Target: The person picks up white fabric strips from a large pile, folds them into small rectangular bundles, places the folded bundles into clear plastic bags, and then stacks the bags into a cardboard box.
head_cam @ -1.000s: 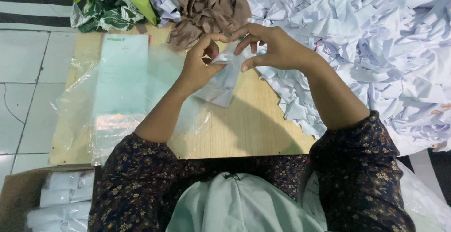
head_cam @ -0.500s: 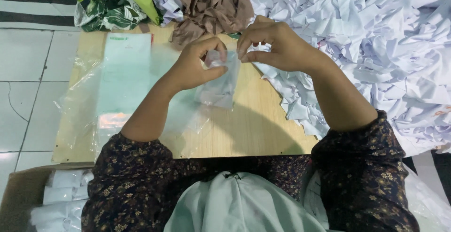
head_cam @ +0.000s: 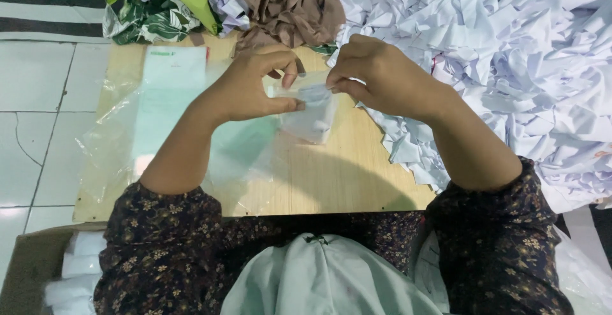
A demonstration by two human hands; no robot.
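Presently: 2 hands seal a small clear bag [head_cam: 310, 112] holding folded white cloth.
Left hand [head_cam: 252, 88] and right hand [head_cam: 373, 76] fingers pinch the bag's top edge above the wooden tabletop [head_cam: 344, 175]; white cloth heap [head_cam: 510, 47] lies right.

Both hands, left hand [head_cam: 255, 88] and right hand [head_cam: 376, 76], on a small clear bag [head_cam: 310, 112] above the wooden board [head_cam: 344, 175].
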